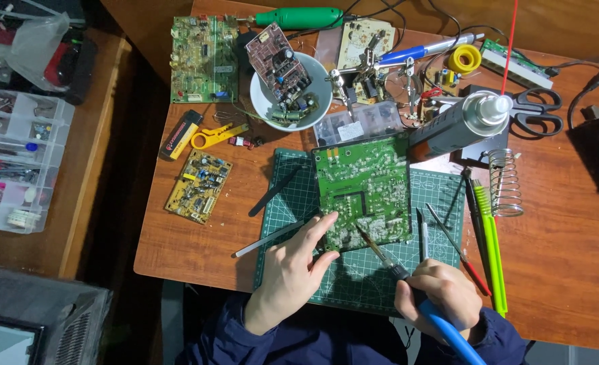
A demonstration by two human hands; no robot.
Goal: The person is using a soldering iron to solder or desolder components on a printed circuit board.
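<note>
Dark blue sleeves (245, 338) frame the bottom edge, nearest the lens. The right hand (441, 294) is clenched around the blue handle of a soldering iron (407, 284), whose thin metal tip slants up-left onto the green circuit board (363, 192). The left hand (289, 270) lies open and relaxed, grasping nothing, its fingertips (328, 222) touching the board's lower left corner. The board is a flat rectangle studded with silvery solder points; it lies on a gridded green cutting mat (353, 284) at the middle of the reddish wooden table (569, 257).

Beside the left hand a slim metal rod (269, 240) and black tweezers (276, 191) lie across the mat's edge. Right of the board lie thin probes and a bright green pen (492, 250), then a coiled wire stand (505, 182). Farther off stand a grey spray can (458, 125) and a round white bowl (262, 94) holding a brown board, with a small yellow circuit board (198, 186) to the left.
</note>
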